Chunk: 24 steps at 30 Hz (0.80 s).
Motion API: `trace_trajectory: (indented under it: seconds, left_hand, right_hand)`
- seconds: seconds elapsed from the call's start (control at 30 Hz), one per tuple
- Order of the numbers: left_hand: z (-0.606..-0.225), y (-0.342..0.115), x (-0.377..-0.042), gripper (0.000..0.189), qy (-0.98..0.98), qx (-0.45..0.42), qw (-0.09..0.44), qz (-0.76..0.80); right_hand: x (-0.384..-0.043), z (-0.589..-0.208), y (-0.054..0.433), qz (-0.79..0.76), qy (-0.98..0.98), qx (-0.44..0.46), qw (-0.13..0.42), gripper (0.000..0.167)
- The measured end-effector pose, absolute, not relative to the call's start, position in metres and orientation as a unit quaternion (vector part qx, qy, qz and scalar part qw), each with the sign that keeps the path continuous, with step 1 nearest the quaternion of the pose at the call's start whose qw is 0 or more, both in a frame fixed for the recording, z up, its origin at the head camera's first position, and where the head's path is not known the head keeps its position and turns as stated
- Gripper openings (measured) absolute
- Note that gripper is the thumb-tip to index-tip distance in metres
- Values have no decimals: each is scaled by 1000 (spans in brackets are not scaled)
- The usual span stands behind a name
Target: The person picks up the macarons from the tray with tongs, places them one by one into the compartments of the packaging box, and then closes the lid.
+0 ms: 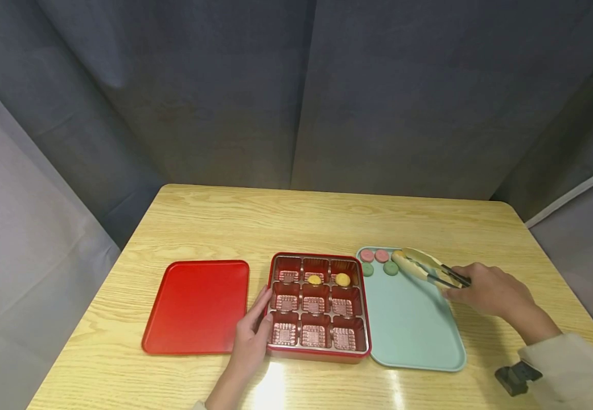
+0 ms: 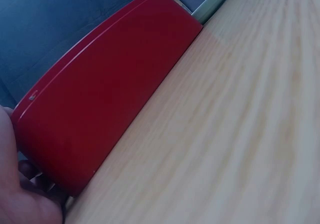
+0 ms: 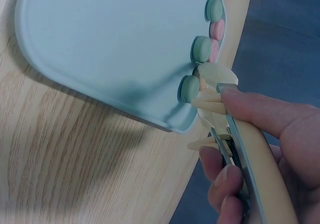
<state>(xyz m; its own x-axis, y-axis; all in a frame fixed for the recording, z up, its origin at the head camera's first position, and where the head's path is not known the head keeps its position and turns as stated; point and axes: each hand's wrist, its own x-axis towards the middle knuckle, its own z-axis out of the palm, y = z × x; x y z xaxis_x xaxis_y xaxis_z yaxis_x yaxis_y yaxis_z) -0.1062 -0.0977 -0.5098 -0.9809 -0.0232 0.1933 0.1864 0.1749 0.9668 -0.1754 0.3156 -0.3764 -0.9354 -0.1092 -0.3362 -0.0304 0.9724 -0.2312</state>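
Note:
My right hand (image 1: pixel 491 290) grips a pair of cream-coloured tongs (image 3: pixel 260 169), whose tips reach the back right corner of a pale green tray (image 1: pixel 409 327). At those tips is a yellow macaron (image 1: pixel 398 254), partly hidden by them. Pink macarons (image 1: pixel 367 255) and green macarons (image 1: pixel 391 268) lie along the tray's back edge. My left hand (image 1: pixel 249 341) touches the left side of a red box (image 2: pixel 110 78), fingers extended along its wall. Inside the box is a nine-compartment insert; one yellow macaron (image 1: pixel 343 279) sits in its back right compartment, another (image 1: pixel 314 279) in the back middle one.
A flat red lid (image 1: pixel 199 307) lies on the wooden table (image 1: pixel 276 219), left of the box. The tray stands close against the box's right side. Grey curtains (image 1: pixel 296 97) hang behind the table and at both sides.

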Motion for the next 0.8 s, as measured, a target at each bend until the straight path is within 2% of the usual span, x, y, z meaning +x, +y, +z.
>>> trace_trajectory:
  seconds: [0.53,0.8]
  left_hand:
    - [-509,-97,-107,47,-748,-50,76,-658]
    - [-508,-98,-106,48,-754,-48,75,-651]
  right_hand:
    - [-175,-373,314,-115,978,-36,171,92]
    - [-170,-365,308,-107,983,-48,143,93]
